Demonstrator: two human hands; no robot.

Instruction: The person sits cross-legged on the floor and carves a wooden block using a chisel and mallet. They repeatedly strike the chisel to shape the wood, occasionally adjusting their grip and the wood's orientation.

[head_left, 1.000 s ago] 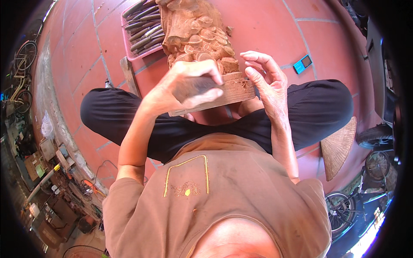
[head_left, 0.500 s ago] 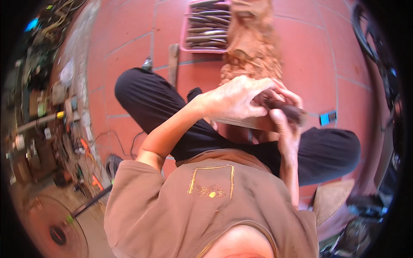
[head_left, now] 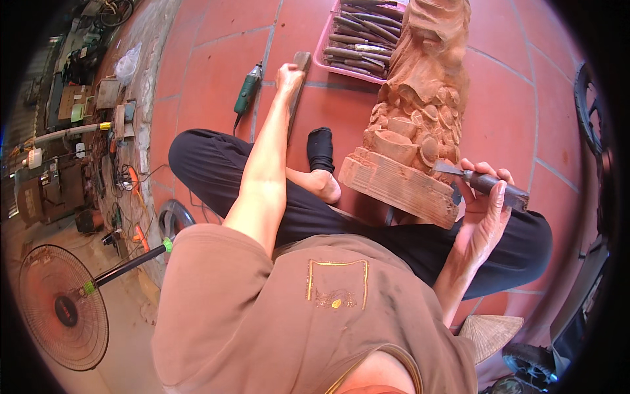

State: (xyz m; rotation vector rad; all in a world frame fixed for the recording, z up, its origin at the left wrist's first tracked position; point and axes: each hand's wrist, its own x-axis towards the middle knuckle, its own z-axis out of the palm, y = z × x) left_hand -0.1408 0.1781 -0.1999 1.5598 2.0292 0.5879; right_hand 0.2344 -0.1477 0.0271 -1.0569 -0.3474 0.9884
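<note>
My right hand (head_left: 484, 213) holds a chisel (head_left: 493, 187) by its dark wooden handle, with the metal blade pointing left over the base of a wood carving (head_left: 420, 125). The carving is reddish brown, with draped folds higher up and rounded shapes piled above a ridged block base. It lies between my legs, away from my body. Reaching far forward, my left hand (head_left: 289, 79) is closed at the upper part of a flat wooden bar (head_left: 300, 98) on the floor. A green rotary tool (head_left: 248, 90) with a cord lies left of that hand.
A pink basket (head_left: 319, 58) full of dark-handled tools stands beyond the carving. Red floor tiles (head_left: 216, 72) surround me. At left are a fan (head_left: 64, 308) and cluttered tools along a ledge; a conical hat (head_left: 489, 335) lies at lower right, and a wheel (head_left: 586, 108) at far right.
My left hand has left the chisel handle by my right hand and reached forward left to the wooden bar. My right hand keeps the chisel, its blade now visible. The view has shifted.
</note>
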